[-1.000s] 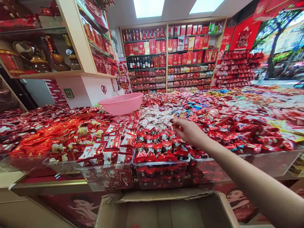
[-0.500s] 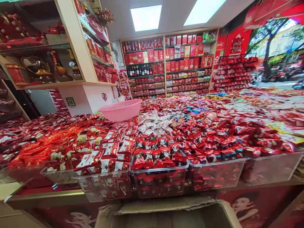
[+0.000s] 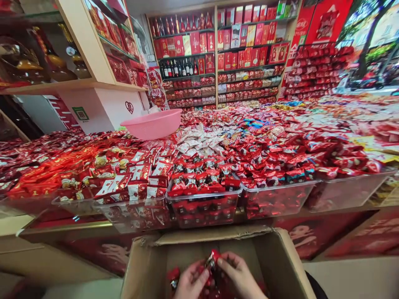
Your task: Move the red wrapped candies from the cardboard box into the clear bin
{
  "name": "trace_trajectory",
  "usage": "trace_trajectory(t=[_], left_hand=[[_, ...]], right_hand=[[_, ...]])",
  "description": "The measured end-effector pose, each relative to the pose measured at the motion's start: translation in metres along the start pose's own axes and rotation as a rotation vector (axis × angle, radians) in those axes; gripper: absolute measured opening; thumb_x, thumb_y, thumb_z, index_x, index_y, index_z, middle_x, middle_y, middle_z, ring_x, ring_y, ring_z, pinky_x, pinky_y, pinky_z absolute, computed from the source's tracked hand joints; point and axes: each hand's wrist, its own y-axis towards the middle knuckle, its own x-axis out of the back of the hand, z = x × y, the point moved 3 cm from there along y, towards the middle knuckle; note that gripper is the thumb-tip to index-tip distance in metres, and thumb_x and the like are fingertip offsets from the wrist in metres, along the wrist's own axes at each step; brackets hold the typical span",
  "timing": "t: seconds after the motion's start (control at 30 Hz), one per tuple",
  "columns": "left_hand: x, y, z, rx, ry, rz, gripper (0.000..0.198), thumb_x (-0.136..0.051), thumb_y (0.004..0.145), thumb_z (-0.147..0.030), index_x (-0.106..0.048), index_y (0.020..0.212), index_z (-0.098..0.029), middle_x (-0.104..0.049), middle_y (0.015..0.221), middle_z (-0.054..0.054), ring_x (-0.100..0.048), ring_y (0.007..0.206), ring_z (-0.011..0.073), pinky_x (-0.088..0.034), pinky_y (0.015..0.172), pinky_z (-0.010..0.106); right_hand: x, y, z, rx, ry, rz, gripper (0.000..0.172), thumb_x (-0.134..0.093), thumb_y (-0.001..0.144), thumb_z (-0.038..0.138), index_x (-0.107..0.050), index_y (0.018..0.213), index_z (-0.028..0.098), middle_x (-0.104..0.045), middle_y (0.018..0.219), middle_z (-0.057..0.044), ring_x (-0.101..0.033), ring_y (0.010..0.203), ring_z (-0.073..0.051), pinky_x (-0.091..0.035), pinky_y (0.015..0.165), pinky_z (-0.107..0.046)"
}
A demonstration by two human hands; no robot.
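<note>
Both hands are low in the view, inside an open cardboard box. My right hand pinches a small red-wrapped candy between thumb and fingers. My left hand closes around more red-wrapped candies right beside it; how many it holds is hidden. Another red candy packet shows at the outer side of my left hand. Under my hands more red packets lie, partly cut off by the frame's lower edge.
Beyond the box, clear plastic bins of red-wrapped candies line the counter's front edge. A pink basket stands on the candies behind them. Shelves of boxes and bottles fill the back wall. A display cabinet overhangs on the left.
My view has tilted down, so more of the box shows. Both hands, out of view before, now appear inside it holding red-wrapped candies.
</note>
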Motion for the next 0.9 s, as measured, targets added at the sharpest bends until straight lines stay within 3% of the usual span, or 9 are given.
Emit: trace_trajectory(t=[0.2,0.3,0.53,0.67,0.73,0.83,0.9], left_hand=[[-0.003,-0.011,-0.004,0.069,-0.263,0.014,0.025,-0.059,0.067,-0.029,-0.056,0.086,-0.014,-0.065,0.076,0.002,-0.059,0.065,0.0111,-0.041,0.056,0.019],[-0.004,-0.013,-0.005,0.064,-0.239,0.021,0.027,-0.058,0.068,-0.031,-0.055,0.090,-0.015,-0.064,0.075,0.001,-0.058,0.064,0.0109,-0.041,0.055,0.019],[0.002,-0.012,-0.001,0.067,-0.130,-0.081,0.023,-0.063,0.062,-0.034,-0.055,0.071,-0.014,-0.059,0.059,-0.002,-0.055,0.054,0.0097,-0.038,0.048,0.017],[-0.002,-0.016,0.004,0.230,-0.342,-0.013,0.033,-0.056,0.065,-0.046,-0.047,0.084,-0.020,-0.060,0.077,0.001,-0.061,0.062,0.0156,-0.040,0.049,0.021],[-0.002,-0.015,0.012,0.300,-0.370,0.013,0.037,-0.057,0.062,-0.048,-0.045,0.082,-0.020,-0.059,0.070,0.000,-0.060,0.055,0.0148,-0.037,0.045,0.020],[0.003,-0.004,0.021,0.086,-0.271,-0.017,0.037,-0.069,0.050,-0.040,-0.046,0.067,-0.017,-0.055,0.057,-0.003,-0.055,0.051,0.0103,-0.036,0.046,0.018],[0.005,0.002,0.026,-0.093,-0.220,0.038,0.036,-0.072,0.044,-0.036,-0.046,0.061,-0.017,-0.056,0.061,-0.002,-0.053,0.056,0.0102,-0.039,0.053,0.020]], right_hand=[[0.017,-0.007,0.007,-0.039,0.072,-0.095,0.032,-0.063,0.054,0.045,-0.051,0.062,0.016,-0.047,0.049,0.005,-0.039,0.042,-0.007,-0.028,0.041,-0.019],[0.015,-0.008,0.001,-0.036,0.030,-0.063,0.032,-0.062,0.056,0.045,-0.052,0.063,0.016,-0.050,0.052,0.004,-0.040,0.043,-0.007,-0.029,0.042,-0.019],[0.013,-0.009,-0.013,-0.019,0.006,0.002,0.032,-0.060,0.059,0.045,-0.054,0.068,0.014,-0.052,0.054,0.002,-0.041,0.043,-0.007,-0.029,0.041,-0.019],[0.009,-0.012,-0.011,0.060,-0.049,0.010,0.031,-0.060,0.060,0.044,-0.058,0.070,0.014,-0.051,0.049,0.002,-0.040,0.044,-0.007,-0.029,0.042,-0.019],[0.005,-0.012,-0.011,0.045,-0.027,0.038,0.033,-0.060,0.059,0.046,-0.058,0.068,0.014,-0.052,0.050,0.002,-0.040,0.042,-0.007,-0.028,0.041,-0.019],[-0.003,-0.011,-0.016,-0.064,0.130,0.065,0.042,-0.056,0.058,0.055,-0.055,0.072,0.016,-0.051,0.051,0.002,-0.040,0.038,-0.006,-0.028,0.037,-0.018],[-0.007,-0.008,-0.023,-0.141,0.225,0.076,0.045,-0.056,0.055,0.057,-0.053,0.075,0.017,-0.051,0.052,0.003,-0.042,0.038,-0.006,-0.030,0.037,-0.018]])
